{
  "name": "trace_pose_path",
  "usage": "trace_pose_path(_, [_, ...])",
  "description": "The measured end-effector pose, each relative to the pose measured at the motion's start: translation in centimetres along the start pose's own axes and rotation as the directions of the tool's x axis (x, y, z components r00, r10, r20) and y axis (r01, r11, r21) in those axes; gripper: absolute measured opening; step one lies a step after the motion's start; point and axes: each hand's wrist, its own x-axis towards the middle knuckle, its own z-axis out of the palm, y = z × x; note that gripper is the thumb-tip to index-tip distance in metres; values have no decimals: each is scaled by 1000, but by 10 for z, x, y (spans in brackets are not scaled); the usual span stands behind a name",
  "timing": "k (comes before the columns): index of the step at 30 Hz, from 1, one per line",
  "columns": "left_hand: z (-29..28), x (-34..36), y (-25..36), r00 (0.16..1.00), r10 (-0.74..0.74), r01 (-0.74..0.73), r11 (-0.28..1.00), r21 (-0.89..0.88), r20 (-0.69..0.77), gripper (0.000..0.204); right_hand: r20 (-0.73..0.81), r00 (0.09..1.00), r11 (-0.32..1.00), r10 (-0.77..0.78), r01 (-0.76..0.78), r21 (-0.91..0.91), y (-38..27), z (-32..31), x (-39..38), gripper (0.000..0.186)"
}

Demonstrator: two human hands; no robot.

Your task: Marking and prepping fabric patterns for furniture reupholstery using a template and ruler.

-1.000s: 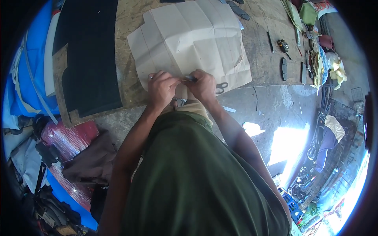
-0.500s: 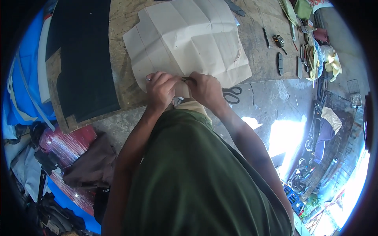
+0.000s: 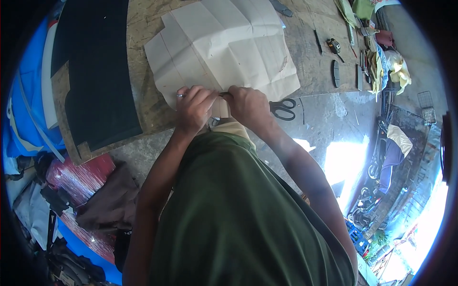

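A large creased cream paper sheet (image 3: 224, 47) lies on the wooden worktable (image 3: 143, 102). My left hand (image 3: 193, 107) and my right hand (image 3: 248, 106) are closed side by side at the sheet's near edge. Their fingertips meet on a small dark pen-like object (image 3: 223, 94); most of it is hidden by the fingers. A ring shows on my left hand. Black-handled scissors (image 3: 284, 108) lie on the table just right of my right hand, apart from it.
A dark fabric piece (image 3: 98, 71) covers the table's left part. Small tools (image 3: 335, 71) and cloths (image 3: 398, 66) sit at the far right. Red and dark bundles (image 3: 81, 174) lie on the floor at the left, and blue sheeting (image 3: 24, 119) is beyond them.
Both hands stay together at the paper's near edge, fingers shifting slightly on the small dark object. The view has drifted a little; the scissors show more fully.
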Motion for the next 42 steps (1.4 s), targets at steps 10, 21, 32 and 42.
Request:
trace_pose_path(10, [-4, 18, -2, 995, -44, 56, 989, -140, 86, 19, 10, 999, 999, -41, 41, -8, 10, 1, 1, 27])
trace_pose_path(21, [-1, 36, -17, 964, -96, 188, 905, -381, 249, 10, -73, 983, 986, -168, 166, -32, 22, -2, 6, 24])
trace_pose_path(32, [1, 52, -21, 913, -171, 383, 670, -636, 370, 11, -104, 982, 961, -156, 175, 214, 36, -12, 10, 21])
trace_pose_path(42, [-8, 67, -8, 878, -167, 447, 622, -643, 450, 8, -21, 986, 868, -164, 154, 473, 42, -26, 11, 23])
